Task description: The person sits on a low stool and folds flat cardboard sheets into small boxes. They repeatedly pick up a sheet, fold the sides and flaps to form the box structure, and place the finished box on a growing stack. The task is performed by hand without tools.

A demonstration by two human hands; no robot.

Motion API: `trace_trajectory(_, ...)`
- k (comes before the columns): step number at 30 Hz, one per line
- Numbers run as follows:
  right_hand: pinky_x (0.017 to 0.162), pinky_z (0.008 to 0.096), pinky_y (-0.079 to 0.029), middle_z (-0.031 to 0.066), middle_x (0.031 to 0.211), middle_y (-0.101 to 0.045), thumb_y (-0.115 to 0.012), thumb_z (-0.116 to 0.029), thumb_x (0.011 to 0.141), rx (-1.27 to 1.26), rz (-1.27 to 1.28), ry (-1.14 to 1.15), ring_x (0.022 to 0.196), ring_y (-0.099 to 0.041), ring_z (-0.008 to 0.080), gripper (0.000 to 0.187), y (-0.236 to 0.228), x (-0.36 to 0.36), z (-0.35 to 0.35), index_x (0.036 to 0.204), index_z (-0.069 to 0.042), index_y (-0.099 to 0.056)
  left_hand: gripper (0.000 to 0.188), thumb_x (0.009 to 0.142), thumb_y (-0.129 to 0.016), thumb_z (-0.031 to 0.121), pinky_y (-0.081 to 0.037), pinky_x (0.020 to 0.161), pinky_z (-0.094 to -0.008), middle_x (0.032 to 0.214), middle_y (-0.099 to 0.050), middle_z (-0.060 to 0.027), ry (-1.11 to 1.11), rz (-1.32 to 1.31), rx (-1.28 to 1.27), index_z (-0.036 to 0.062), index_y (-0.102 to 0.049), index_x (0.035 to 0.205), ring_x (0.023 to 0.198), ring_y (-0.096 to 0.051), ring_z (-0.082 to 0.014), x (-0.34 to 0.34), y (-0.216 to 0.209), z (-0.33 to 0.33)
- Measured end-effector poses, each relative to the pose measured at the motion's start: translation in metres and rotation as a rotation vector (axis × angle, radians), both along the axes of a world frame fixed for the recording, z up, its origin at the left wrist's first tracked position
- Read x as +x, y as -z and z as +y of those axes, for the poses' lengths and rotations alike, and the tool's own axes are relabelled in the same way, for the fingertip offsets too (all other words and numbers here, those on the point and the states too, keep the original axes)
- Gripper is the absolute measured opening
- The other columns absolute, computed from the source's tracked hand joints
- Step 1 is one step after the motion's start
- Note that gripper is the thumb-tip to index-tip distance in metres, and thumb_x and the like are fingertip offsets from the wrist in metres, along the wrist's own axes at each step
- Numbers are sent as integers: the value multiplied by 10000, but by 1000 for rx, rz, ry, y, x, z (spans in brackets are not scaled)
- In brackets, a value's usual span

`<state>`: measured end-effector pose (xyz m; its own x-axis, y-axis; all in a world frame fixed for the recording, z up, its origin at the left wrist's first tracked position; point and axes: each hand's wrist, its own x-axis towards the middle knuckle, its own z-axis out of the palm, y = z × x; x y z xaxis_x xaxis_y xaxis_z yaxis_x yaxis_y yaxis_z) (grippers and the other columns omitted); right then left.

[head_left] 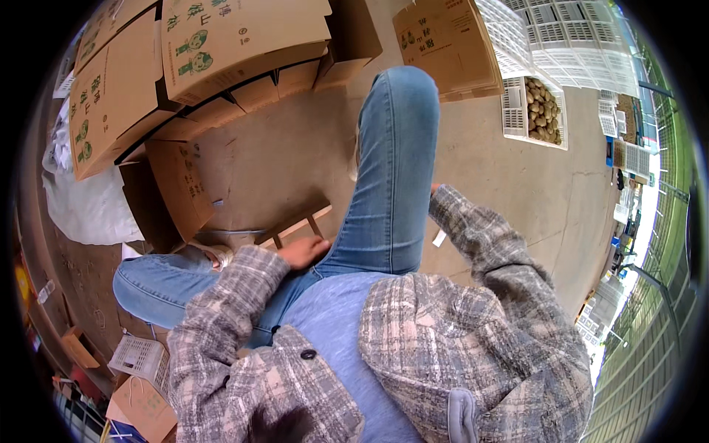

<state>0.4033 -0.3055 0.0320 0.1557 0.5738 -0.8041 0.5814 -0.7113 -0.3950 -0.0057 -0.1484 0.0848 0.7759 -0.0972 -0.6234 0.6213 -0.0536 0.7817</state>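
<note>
My left hand [304, 252] lies low between my thighs, its back up and its fingers stretched loosely toward my right thigh [388, 199]. Nothing shows in it. Just beyond it is a wooden frame with slats [295, 224], partly hidden by my hand and legs. Of my right hand [435, 187] only a sliver shows past the plaid cuff, beside my right leg. Its fingers are hidden behind the leg, so what it touches or holds cannot be made out.
Large open cardboard boxes [244, 44] stand ahead and to the left. Flattened cartons [447, 48] lean at the far middle. On the right, a white crate [515, 111] holds brown, potato-like produce [543, 111], near stacked white crates [583, 44]. A grey-white crate [140, 358] sits at lower left.
</note>
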Motion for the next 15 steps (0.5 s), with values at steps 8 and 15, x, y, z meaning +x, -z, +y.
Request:
trace_trajectory(8, 1054, 481, -401, 191, 1336, -487, -840, -352, 740, 555, -1504, 202, 1235, -470, 372, 824, -135, 194, 147, 1364, -2, -431, 536, 994, -532, 495, -510, 834, -496, 993, -689, -284, -60, 93, -4, -25, -621, 1087, 980, -659, -449, 6, -5, -20)
trace_trajectory(15, 869, 388, -546, 171, 1059, -747, -829, -573, 708, 303, -753, 540, 961, -725, 282, 725, -120, 311, 192, 1105, 24, -721, 562, 951, -603, 525, -534, 834, -497, 1008, -700, -254, 21, 183, -78, 30, -578, 1215, 961, -667, -454, -7, -13, -47)
